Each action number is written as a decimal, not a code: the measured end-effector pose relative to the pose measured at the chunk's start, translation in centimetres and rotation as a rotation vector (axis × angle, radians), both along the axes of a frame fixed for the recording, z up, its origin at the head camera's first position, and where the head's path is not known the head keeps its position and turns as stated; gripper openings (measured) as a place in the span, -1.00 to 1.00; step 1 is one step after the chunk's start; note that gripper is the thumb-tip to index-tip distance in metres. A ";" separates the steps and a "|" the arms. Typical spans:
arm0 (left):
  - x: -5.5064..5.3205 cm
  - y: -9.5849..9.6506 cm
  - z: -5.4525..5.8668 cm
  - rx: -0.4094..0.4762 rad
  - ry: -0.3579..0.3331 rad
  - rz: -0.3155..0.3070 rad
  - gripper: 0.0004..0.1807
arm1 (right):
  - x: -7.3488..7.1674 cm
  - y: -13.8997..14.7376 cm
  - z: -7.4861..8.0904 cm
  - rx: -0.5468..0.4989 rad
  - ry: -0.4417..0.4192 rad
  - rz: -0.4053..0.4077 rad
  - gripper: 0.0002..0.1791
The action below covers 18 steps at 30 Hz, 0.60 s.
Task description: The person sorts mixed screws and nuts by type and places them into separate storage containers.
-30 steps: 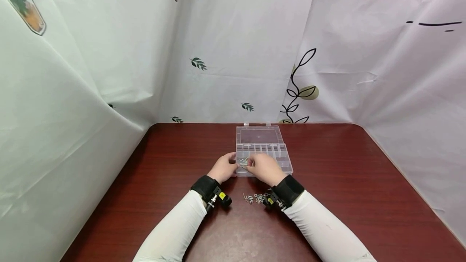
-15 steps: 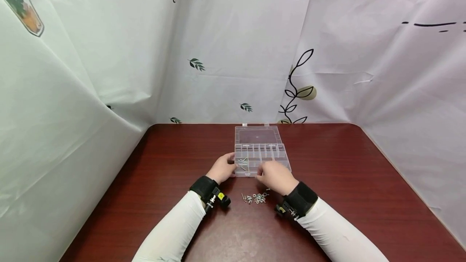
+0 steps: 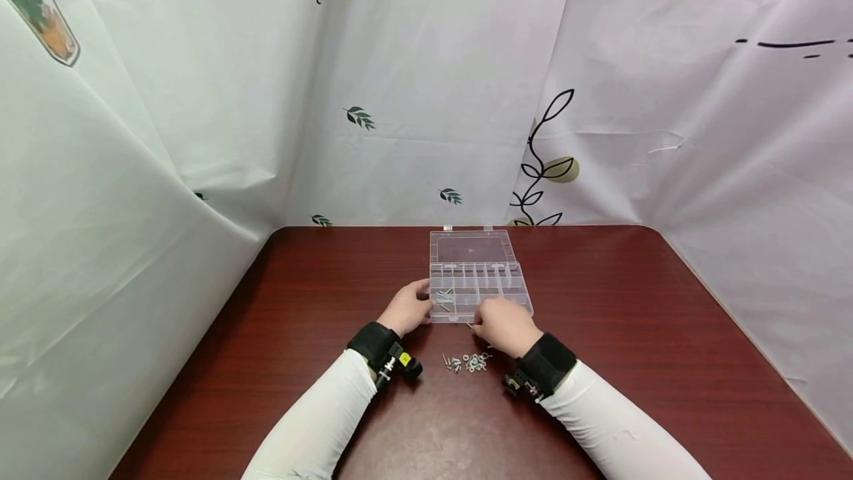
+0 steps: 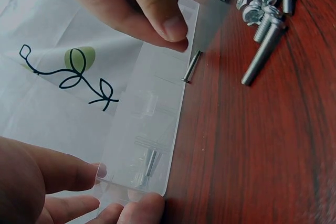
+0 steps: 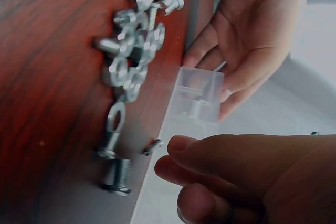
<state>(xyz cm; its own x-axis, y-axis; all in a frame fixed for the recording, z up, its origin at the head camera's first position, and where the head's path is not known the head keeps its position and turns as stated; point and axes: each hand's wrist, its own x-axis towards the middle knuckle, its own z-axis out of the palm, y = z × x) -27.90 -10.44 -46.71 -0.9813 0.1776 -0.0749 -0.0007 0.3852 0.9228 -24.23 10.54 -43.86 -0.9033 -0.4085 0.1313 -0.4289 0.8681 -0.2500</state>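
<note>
A clear plastic compartment box lies on the table with its lid folded back. My left hand grips its left end, thumb and fingers on either side of the wall in the left wrist view. Screws lie in the left compartments. Over the box's front edge is my right hand, thumb and fingertips close together with nothing visible between them. Just short of those fingertips, a single screw lies against the front edge. Nearer me is a loose pile of screws, nuts and washers.
The dark red wooden table spreads out on both sides of the box. White printed cloth hangs behind the table and along its sides. In the right wrist view, an eye screw lies at the edge of the pile.
My right hand has moved from the left compartments rightward to the front edge. A screw now shows beside its fingertips. My left hand keeps its grip on the box.
</note>
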 end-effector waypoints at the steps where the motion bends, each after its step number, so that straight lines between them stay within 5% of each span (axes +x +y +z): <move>1: 0.0 0.0 0.0 0.000 0.000 0.000 -0.40 | -0.1 0.0 -0.1 0.009 -0.003 -0.003 -0.69; 18: 0.1 0.0 0.0 0.003 0.004 0.002 -0.40 | -0.3 -0.2 -0.8 0.016 0.044 0.002 -0.69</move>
